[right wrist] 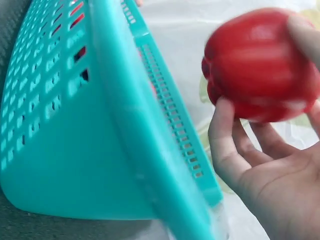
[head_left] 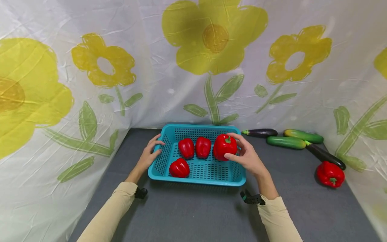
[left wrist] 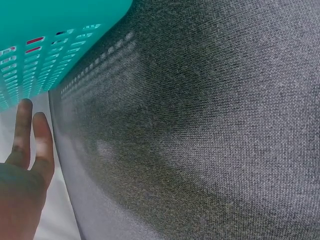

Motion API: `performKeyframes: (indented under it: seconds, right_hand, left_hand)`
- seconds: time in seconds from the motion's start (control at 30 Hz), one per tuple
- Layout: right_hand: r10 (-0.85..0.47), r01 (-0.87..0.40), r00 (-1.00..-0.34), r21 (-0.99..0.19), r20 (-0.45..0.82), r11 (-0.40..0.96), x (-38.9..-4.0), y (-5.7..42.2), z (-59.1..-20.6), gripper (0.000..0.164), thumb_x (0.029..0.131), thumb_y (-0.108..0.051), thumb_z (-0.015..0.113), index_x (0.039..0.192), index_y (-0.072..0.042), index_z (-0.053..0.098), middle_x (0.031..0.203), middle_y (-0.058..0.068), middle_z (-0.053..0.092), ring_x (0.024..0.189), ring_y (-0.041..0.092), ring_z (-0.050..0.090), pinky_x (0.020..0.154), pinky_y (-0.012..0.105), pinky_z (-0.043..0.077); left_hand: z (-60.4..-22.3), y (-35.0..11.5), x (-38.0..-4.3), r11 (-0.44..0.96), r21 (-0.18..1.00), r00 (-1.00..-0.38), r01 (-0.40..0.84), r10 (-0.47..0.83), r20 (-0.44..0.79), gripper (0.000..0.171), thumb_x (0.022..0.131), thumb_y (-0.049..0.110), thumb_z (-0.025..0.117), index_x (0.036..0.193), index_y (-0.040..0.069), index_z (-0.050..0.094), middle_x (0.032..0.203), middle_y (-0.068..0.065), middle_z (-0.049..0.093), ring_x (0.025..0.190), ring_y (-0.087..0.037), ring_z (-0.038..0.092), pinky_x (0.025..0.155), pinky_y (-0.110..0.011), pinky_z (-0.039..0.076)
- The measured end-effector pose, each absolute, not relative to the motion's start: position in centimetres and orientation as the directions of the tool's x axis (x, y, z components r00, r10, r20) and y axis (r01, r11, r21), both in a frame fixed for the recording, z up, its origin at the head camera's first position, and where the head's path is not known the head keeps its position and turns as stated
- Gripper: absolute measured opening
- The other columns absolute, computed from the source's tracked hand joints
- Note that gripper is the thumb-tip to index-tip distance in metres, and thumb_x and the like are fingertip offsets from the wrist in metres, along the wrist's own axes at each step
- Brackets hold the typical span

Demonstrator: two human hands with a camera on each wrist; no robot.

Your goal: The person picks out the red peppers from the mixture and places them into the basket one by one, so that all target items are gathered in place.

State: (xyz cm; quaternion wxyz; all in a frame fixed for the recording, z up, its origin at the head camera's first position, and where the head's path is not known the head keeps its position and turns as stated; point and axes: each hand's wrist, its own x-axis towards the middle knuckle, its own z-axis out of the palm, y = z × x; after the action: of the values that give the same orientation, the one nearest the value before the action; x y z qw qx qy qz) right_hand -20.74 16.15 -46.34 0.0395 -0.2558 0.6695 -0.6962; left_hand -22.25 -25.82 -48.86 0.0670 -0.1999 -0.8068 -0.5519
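Note:
My right hand (head_left: 248, 156) grips a red bell pepper (head_left: 223, 148) over the right end of a blue plastic basket (head_left: 198, 182). In the right wrist view the pepper (right wrist: 262, 65) is higher than the basket rim (right wrist: 145, 130), with fingers curled round its underside. Two more red bell peppers (head_left: 186, 148) (head_left: 203, 147) lie side by side in the basket, and another red bell pepper (head_left: 179, 168) rests at its front left. At the basket's left rim is my left hand (head_left: 147, 155), its extended fingers (left wrist: 23, 125) right at the basket side.
Right of the basket, a dark eggplant (head_left: 263, 133), two green zucchini (head_left: 286, 142) (head_left: 304, 136) and a second eggplant (head_left: 325, 155) lie on the dark grey tabletop (head_left: 193, 215). A red bell pepper (head_left: 330, 174) sits near the right edge. A flower-printed curtain (head_left: 157, 101) stands behind.

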Motion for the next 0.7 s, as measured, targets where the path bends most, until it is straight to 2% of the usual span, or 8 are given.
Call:
performKeyframes:
  seconds: [0.23,0.47,0.7]
  right_hand:
    - [-0.382,-0.231,-0.887,-0.966,0.259,-0.118,-20.2,16.0,-47.1,0.073,0.087,0.004,0.075,0.151,-0.009,0.042,0.143,0.016,0.048,0.125,0.040,0.048,0.087,0.045,0.055]
    - [-0.305,-0.179,-0.931,-0.980,0.198,-0.091,-19.9,15.8,-47.3,0.074,0.089,-0.002,0.076,0.152,-0.014,0.038,0.143,0.016,0.047,0.123,0.040,0.052,0.085,0.045,0.055]
    - [-0.239,-0.244,-0.941,-0.970,0.240,-0.013,-19.8,15.4,-47.1,0.064,0.089,-0.004,0.077,0.145,-0.009,0.047,0.138,0.014,0.051,0.120,0.035,0.053,0.084,0.039,0.056]
  left_hand:
    - [-49.4,-26.1,-22.5,0.275,0.865,-0.898,0.420,0.262,0.353,0.023,0.096,-0.016,0.048,0.117,-0.021,0.055,0.154,-0.040,0.023,0.140,-0.057,0.020,0.101,-0.075,0.026]
    - [-51.2,-26.7,-23.6,0.277,0.859,-0.895,0.431,0.252,0.368,0.023,0.096,-0.014,0.049,0.118,-0.017,0.056,0.156,-0.035,0.024,0.142,-0.052,0.021,0.101,-0.073,0.027]
    - [-49.7,-26.2,-22.7,0.289,0.860,-0.901,0.421,0.244,0.359,0.024,0.095,-0.015,0.049,0.117,-0.018,0.057,0.156,-0.035,0.026,0.141,-0.055,0.022,0.101,-0.071,0.029]
